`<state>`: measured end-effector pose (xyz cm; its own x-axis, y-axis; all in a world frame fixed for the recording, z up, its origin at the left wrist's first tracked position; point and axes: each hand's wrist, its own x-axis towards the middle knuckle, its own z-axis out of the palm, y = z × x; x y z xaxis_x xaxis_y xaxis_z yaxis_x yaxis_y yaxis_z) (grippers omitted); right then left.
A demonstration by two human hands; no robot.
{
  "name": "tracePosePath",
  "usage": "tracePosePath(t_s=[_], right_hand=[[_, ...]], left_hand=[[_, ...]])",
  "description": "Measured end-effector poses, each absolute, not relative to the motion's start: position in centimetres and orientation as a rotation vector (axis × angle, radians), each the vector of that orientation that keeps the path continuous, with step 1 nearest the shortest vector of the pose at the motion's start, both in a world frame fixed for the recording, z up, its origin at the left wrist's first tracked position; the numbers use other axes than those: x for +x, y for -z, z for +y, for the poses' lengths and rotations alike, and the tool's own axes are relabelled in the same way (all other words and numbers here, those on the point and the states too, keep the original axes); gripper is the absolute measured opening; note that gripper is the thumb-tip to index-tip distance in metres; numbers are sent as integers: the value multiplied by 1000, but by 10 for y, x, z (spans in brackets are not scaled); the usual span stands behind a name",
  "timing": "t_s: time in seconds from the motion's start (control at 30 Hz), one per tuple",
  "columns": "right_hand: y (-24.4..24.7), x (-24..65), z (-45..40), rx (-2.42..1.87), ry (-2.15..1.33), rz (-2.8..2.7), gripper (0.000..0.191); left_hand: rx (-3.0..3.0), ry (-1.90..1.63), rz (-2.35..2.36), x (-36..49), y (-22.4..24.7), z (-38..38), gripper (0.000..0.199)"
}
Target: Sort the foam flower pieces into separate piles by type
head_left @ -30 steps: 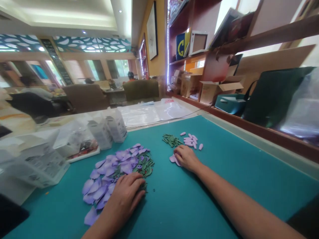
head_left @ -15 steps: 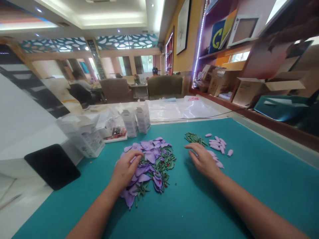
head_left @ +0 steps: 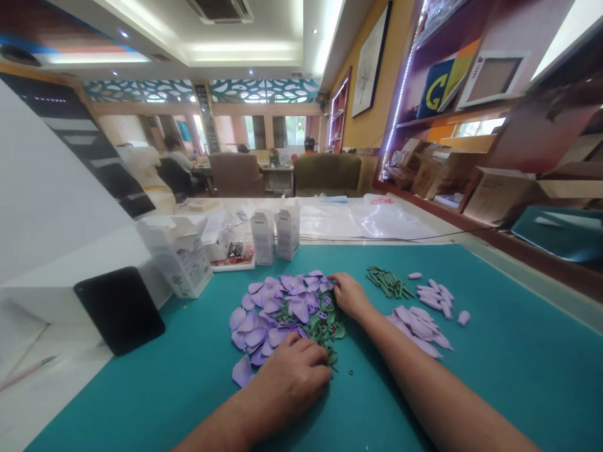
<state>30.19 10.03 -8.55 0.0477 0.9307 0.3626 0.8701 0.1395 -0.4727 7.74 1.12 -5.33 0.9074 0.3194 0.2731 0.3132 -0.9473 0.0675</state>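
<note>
A heap of purple petal-shaped pieces (head_left: 257,336) lies on the teal mat (head_left: 396,414), with small green pieces (head_left: 325,326) mixed in along its right side. My left hand (head_left: 294,376) rests at the heap's near edge, fingers curled down over the green pieces; its fingertips are partly hidden. At the far right edge of the heap, my right hand (head_left: 352,296) has its fingers drawn together against the pieces. What either hand pinches, if anything, does not show. Right of my right hand lie pale pink-purple petal pieces (head_left: 417,326) in a small pile.
Green sticks (head_left: 389,281) and pale rounded pieces (head_left: 436,295) form groups at the right. White boxes (head_left: 287,233) stand along the mat's back edge. A black tablet-like slab (head_left: 120,309) leans at the left. Clear plastic sheeting (head_left: 325,216) covers the table behind.
My left hand has moved from the heap's left side to its near edge. My right hand has come from beside the pale petals to the heap's right edge. The view has shifted.
</note>
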Motion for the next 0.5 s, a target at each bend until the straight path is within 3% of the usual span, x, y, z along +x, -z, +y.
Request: tracePosePath(t_s=[0.23,0.5], right_hand=[[99,288,88,-1677,-213,-1886,33],[74,283,95,-1698,-153,-1864,31]], left_hand=[[3052,-383,641,66,56,22,10],[2829,-477,802,61,40,22,8]])
